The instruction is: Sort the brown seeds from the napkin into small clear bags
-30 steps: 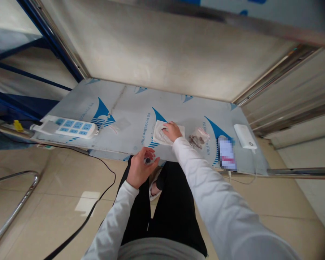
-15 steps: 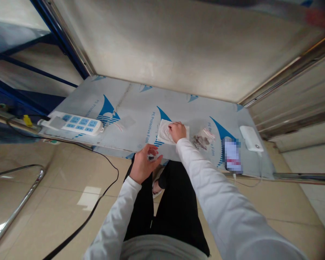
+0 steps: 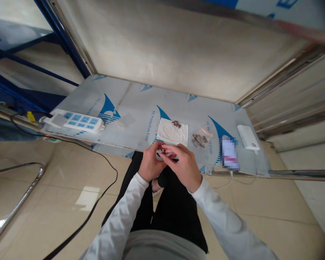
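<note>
My left hand (image 3: 151, 163) is closed on a small clear plastic bag (image 3: 159, 156) at the front edge of the table. Something dark shows in the bag, too small to name. Against it, my right hand (image 3: 182, 160) pinches a small brownish piece (image 3: 163, 150), its kind unclear. Just beyond the hands lies a white cloth or tissue (image 3: 170, 133), with a little pile of brown pieces (image 3: 176, 124) on its far right part. Right of the cloth is a clear zip bag (image 3: 202, 136) full of similar brown pieces.
On the film-covered table (image 3: 141, 104), a power strip (image 3: 82, 121) and a flat clear bag (image 3: 124, 121) lie left. A phone (image 3: 229, 153) and white power bank (image 3: 248, 137) with cables lie right. A black cord (image 3: 108, 187) hangs at left, near a metal chair leg (image 3: 24, 202).
My right hand has moved from the white cloth toward me to meet my left hand, carrying a small piece. The brown pile on the cloth is now uncovered.
</note>
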The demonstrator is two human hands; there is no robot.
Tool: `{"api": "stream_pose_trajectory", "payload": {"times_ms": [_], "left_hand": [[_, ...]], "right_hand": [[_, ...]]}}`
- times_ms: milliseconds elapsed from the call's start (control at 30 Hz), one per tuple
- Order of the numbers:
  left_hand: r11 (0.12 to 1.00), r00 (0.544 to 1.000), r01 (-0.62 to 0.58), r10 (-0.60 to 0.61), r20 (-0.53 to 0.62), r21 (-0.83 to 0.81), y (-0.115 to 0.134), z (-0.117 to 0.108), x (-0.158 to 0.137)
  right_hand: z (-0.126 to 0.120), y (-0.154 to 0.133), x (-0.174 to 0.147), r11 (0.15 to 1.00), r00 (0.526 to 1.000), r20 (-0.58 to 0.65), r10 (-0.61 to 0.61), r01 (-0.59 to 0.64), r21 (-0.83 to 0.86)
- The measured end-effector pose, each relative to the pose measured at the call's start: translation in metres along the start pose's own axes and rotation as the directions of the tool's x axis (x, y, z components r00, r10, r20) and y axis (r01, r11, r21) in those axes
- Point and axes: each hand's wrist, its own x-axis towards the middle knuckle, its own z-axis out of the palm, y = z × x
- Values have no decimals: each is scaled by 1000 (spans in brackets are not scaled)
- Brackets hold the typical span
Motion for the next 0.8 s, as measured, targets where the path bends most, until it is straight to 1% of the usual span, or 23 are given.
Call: {"api": "stream_pose_trajectory", "payload": {"times_ms": [133, 200, 267, 300, 333, 367, 400, 433, 467, 500, 567, 600, 667, 800], "left_hand": [[1000, 1000, -6, 6, -6, 6, -1, -3, -1], [1000, 1000, -2, 2, -18, 15, -5, -5, -1], [1000, 999, 12, -11, -32, 28, -10, -6, 0], [999, 999, 27, -25, -39, 35, -13, -7, 0], [998, 998, 45, -43, -46, 40, -15, -8, -1], [997, 997, 64, -61, -52, 44, -18, -8, -1], [996, 995, 82, -80, -56, 46, -20, -8, -2], [994, 994, 99, -97, -53, 47, -22, -8, -3], [993, 993, 112, -109, -46, 49, -24, -8, -4], [991, 992, 122, -120, -39, 50, -26, -9, -4], [988, 990, 142, -141, -31, 53, -28, -10, -5], [987, 988, 150, -149, -30, 55, -28, -10, -5], [985, 987, 159, -156, -37, 64, -29, -12, -5], [984, 986, 162, -158, -45, 81, -31, -14, -3]], "right_hand": [[-1, -1, -1, 997, 995, 66, -70, 72, -29], [-1, 0, 2, 993, 989, 92, -120, 117, 34], [-1, 13, 13, 983, 987, 83, -136, 125, 132], [-1, 25, 21, 981, 992, 49, -113, 104, 163], [0, 42, 32, 983, 998, 7, -65, 63, 171], [2, 62, 43, 990, 999, -53, 5, 3, 143], [4, 85, 56, 994, 988, -123, 89, -79, 80], [6, 108, 68, 986, 976, -138, 167, -169, -6], [9, 131, 79, 957, 961, -125, 245, -261, -127], [13, 151, 89, 919, 949, -103, 297, -313, -240], [21, 180, 104, 889, 943, -72, 324, -330, -317], [24, 188, 108, 885, 944, -55, 324, -323, -336], [31, 196, 112, 880, 946, -31, 322, -311, -358], [38, 197, 110, 853, 939, -24, 342, -322, -411]]}}
